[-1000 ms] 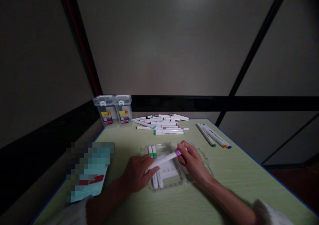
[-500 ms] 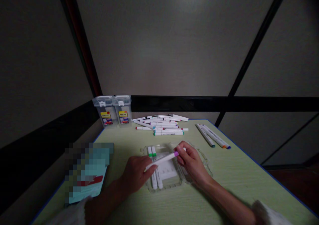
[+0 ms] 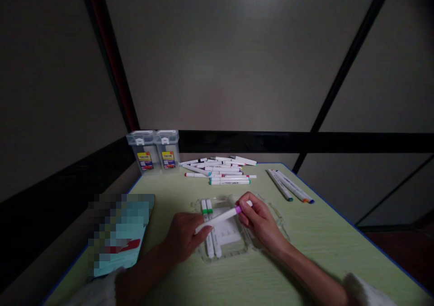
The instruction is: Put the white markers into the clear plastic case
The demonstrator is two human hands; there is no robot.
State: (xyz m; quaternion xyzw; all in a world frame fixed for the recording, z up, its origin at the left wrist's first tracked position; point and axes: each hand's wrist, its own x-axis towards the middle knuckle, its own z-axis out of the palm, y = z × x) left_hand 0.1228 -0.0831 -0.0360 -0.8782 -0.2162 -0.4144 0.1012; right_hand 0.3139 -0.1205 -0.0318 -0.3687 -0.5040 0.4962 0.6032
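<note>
A white marker with a purple band (image 3: 222, 217) slants across the space between my hands. My left hand (image 3: 186, 236) is closed on its lower left end, thumb beneath. At the purple-banded cap end, my right hand (image 3: 258, 218) pinches it between thumb and fingers. Below the marker lies an open clear plastic case (image 3: 233, 253) on the table. Two white markers with green bands (image 3: 209, 209) lie side by side in the case's left half, partly covered by the held marker. A white paper (image 3: 228, 230) with faint print shows beside them.
A loose pile of white markers (image 3: 224, 168) lies at the table's far edge. Several more markers (image 3: 291, 186) rest at the right. Two lidded clear containers (image 3: 152, 152) stand at the back left. A teal item (image 3: 124, 242), partly pixelated, lies on the table (image 3: 325, 261) at left.
The held marker has shifted slightly left and down at its left end, and more of its white cap end shows past my right fingers. Everything else stays put.
</note>
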